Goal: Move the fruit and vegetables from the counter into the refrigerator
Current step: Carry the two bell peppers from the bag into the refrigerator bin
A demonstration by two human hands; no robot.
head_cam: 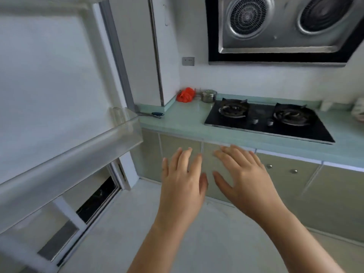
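The only likely produce in view is a red bag (185,94) at the back of the counter (181,123), in the corner by the wall beside a steel pot (208,96); its contents cannot be made out. It lies ahead of both hands and slightly to the left, beyond the counter's front edge, bunched with no clear long axis. The left hand (182,180) is nearer its line; the right hand (244,178) sits closer to the stove (269,123). Both hands are empty, palms down, fingers spread, side by side below the counter edge, in front of the cabinet doors. The fridge door (49,85) stands open to the left, so a reach forward, then a leftward swing, seems called for.
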